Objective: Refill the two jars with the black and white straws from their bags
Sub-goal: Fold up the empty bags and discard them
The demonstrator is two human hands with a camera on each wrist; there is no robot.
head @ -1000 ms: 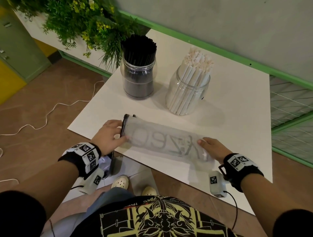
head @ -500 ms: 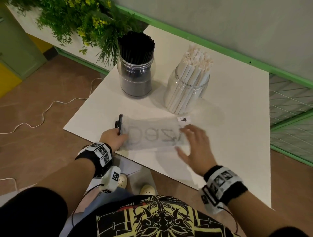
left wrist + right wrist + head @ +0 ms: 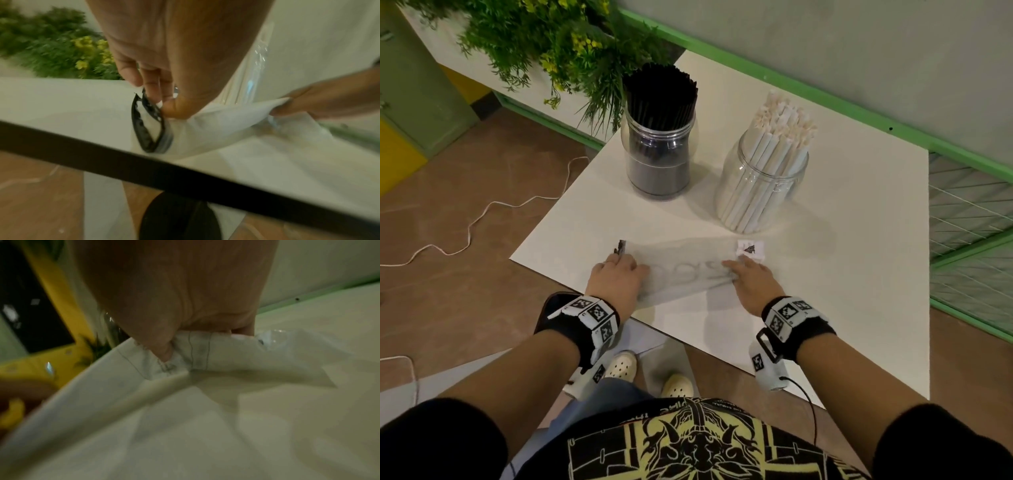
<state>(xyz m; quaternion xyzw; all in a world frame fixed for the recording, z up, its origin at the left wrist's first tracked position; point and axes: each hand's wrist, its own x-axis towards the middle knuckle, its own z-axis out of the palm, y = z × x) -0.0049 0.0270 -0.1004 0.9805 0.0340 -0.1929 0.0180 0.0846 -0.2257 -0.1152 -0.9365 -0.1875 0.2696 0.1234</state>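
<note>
A clear jar (image 3: 659, 171) packed with black straws (image 3: 659, 92) stands at the back of the white table (image 3: 842, 274). To its right, a second clear jar (image 3: 762, 192) holds white paper-wrapped straws (image 3: 784, 120). A flat, translucent bag (image 3: 685, 270) with grey lettering lies near the front edge, folded over at its right end. My left hand (image 3: 616, 277) pinches its left end by the black rim (image 3: 144, 126). My right hand (image 3: 748, 281) grips the folded right end (image 3: 205, 356) between thumb and fingers. A white label (image 3: 750, 247) shows beside the fold.
A leafy plant (image 3: 558, 44) overhangs the table's back left corner. A white cable (image 3: 482, 219) trails over the brown floor at left. A green-framed wire mesh (image 3: 969, 212) borders the right side. A black stool (image 3: 179, 217) sits under the table's near edge.
My right hand has folded the bag's right end over to the left, so the bag lies shorter. My left hand has stayed at the black-rimmed end.
</note>
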